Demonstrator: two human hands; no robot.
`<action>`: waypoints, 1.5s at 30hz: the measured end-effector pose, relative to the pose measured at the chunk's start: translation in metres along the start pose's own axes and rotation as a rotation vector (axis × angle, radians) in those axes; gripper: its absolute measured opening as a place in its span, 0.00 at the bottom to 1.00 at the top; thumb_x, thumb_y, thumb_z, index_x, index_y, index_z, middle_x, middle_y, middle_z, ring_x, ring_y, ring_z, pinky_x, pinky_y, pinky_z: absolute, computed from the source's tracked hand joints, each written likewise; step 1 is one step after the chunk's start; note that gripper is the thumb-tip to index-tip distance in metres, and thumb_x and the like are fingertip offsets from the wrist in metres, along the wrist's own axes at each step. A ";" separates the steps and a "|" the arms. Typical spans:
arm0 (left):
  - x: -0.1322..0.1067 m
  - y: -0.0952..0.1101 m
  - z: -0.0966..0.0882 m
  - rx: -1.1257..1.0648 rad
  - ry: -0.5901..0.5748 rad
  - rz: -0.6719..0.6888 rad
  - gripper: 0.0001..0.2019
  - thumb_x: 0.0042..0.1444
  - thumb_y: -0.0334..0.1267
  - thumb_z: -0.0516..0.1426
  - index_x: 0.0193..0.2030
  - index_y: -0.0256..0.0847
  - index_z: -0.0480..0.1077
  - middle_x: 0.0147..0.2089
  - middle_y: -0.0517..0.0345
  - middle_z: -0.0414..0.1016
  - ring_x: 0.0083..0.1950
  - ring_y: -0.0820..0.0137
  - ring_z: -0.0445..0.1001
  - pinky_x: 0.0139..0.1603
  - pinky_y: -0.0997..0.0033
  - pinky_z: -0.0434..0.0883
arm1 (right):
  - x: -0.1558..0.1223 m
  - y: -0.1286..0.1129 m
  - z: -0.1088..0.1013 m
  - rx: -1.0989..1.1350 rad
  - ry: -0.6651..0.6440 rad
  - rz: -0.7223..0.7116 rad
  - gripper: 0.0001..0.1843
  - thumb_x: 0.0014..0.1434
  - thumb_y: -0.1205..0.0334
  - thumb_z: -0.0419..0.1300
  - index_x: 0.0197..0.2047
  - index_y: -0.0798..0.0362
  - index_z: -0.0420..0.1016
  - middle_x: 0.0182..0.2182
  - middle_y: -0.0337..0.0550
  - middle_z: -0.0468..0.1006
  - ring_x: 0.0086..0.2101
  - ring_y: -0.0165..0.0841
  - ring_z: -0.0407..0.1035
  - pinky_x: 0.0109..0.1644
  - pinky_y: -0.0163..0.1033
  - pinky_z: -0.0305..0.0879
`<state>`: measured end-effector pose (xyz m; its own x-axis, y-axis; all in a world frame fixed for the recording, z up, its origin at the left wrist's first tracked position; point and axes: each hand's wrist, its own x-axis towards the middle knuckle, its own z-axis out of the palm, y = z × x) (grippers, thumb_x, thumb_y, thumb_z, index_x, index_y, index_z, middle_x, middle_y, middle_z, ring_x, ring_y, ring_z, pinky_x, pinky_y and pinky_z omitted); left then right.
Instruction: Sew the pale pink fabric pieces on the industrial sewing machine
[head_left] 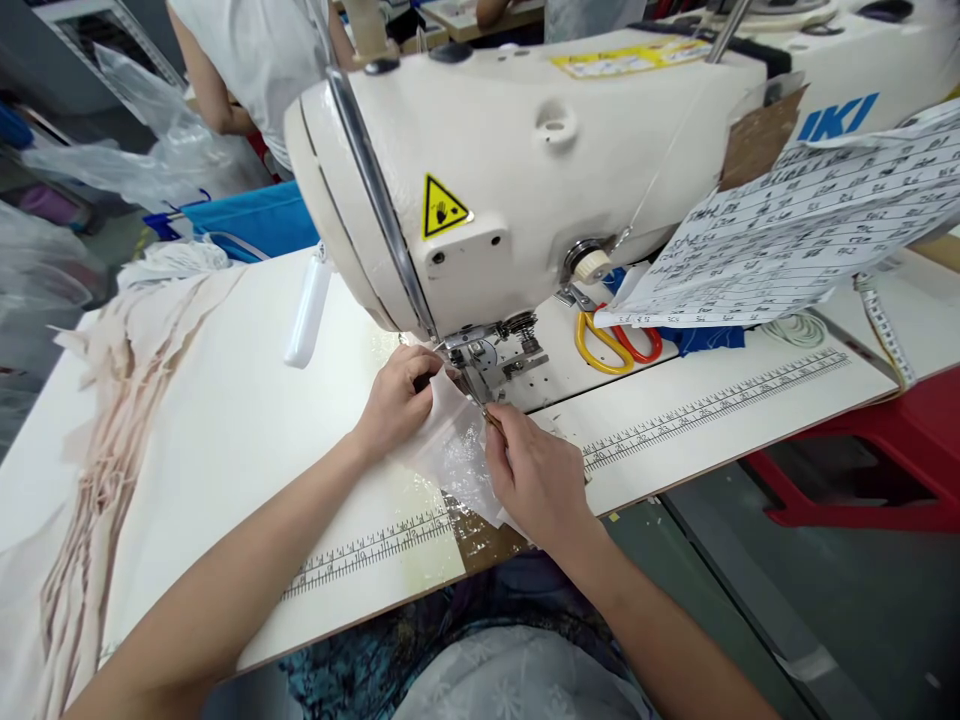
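My left hand is closed on the edge of a pale pink piece of fabric, just left of the presser foot area of a white sewing machine. To the right of the needle area, my right hand pinches a slim pointed metal tool with a brownish grip; its exact kind is unclear. The tool's tip points up and left toward the presser foot. Between both hands the fabric lies over a shiny clear plastic sheet. The needle itself is hidden behind the machine head and my fingers.
A long pile of gathered pale pink fabric lies on the left of the white table. Scissors with yellow and red handles rest behind my right hand. Handwritten paper sheets hang off the machine. A red stool stands at right.
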<state>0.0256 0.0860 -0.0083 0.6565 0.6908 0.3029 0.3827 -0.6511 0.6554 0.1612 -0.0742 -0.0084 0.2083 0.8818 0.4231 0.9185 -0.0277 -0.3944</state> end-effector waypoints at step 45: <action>0.001 0.000 0.007 0.215 0.057 0.164 0.02 0.59 0.32 0.53 0.36 0.42 0.65 0.37 0.54 0.75 0.41 0.65 0.70 0.41 0.63 0.69 | 0.000 -0.001 0.001 0.004 0.008 -0.006 0.17 0.71 0.67 0.48 0.52 0.61 0.75 0.35 0.45 0.85 0.29 0.34 0.79 0.23 0.37 0.61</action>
<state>0.0310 0.0843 -0.0125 0.6859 0.5834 0.4351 0.4079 -0.8033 0.4340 0.1602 -0.0738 -0.0091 0.2053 0.8782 0.4319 0.9184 -0.0204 -0.3951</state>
